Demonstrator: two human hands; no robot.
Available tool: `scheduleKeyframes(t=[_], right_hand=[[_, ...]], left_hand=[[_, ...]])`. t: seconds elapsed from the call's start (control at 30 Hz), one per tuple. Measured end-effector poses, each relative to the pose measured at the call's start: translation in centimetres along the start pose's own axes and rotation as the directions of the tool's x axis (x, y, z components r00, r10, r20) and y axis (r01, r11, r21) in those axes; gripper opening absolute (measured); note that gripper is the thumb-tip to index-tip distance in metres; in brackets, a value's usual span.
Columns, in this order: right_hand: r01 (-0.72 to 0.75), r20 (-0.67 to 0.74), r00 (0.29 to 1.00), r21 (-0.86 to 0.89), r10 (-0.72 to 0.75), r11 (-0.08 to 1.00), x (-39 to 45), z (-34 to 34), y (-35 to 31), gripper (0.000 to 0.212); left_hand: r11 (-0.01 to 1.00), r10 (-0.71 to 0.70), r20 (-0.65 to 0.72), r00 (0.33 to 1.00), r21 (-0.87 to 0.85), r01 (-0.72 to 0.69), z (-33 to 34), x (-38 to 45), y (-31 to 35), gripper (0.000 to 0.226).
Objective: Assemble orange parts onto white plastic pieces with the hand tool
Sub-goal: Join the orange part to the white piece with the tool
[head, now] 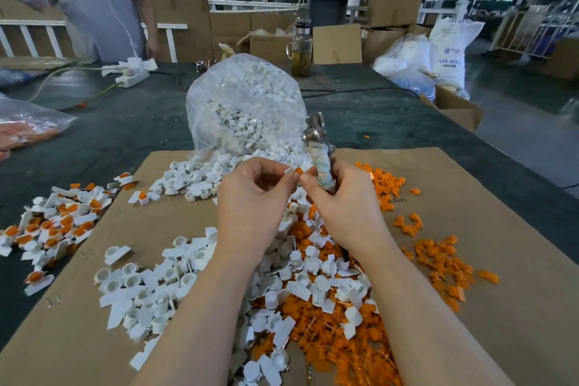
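Orange part [298, 170] sat pinched at the fingertips of both hands, held above the cardboard sheet [488, 197] near its far edge, with a small white piece [287, 170] touching it on the left hand's side. Left hand [250, 197] had thumb and forefinger curled in on that white piece. Right hand [341, 204] clenched the tool [319, 147] by its rag-wrapped handle, metal head upright above the knuckles, while its forefinger and thumb met the orange part. Loose white pieces [150, 291] lay heaped on the cardboard under and left of the forearms; loose orange parts [438, 260] spread under and right of them. Off the cardboard's left edge, on the dark table [125, 128], lay a pile of assembled pieces [53, 229], white with orange in them. Beyond the cardboard's far edge a clear bag [244, 100] of white pieces spilled toward it. Farther back stood a jar [302, 50], a power strip [133, 77], and a person in a grey shirt [94, 0].
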State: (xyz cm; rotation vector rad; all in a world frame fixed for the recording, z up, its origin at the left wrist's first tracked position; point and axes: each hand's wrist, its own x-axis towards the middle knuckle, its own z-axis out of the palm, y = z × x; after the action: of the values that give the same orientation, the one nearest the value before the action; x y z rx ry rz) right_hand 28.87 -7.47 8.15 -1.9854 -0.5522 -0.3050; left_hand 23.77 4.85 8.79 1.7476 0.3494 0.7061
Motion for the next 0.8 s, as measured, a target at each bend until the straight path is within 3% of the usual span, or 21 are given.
scheduleKeyframes(t=[0.17,0.33,0.47,0.8], right_hand=[[0.002,0.047,0.999,0.018,-0.003,1.0,0.0,-0.3,-0.1,0.014],[-0.075,0.203,0.978,0.084,0.057,0.994,0.0,-1.6,0.3,0.007],[-0.081,0.368,0.928,0.061,0.053,0.995,0.0,-2.4,0.3,0.008],[-0.036,0.511,0.859,0.022,0.019,0.999,-0.1,-2.3,0.0,0.01]], left_hand=[[1.0,-0.007,0.009,1.0,-0.011,0.007,0.1,0.0,0.0,0.014],[0.964,-0.078,0.023,0.997,-0.255,0.081,-0.7,0.5,0.1,0.01],[0.932,-0.054,0.038,0.998,-0.357,0.064,-1.1,0.7,0.0,0.009],[0.941,0.011,0.059,0.998,-0.338,0.009,-1.3,0.8,-0.1,0.009]])
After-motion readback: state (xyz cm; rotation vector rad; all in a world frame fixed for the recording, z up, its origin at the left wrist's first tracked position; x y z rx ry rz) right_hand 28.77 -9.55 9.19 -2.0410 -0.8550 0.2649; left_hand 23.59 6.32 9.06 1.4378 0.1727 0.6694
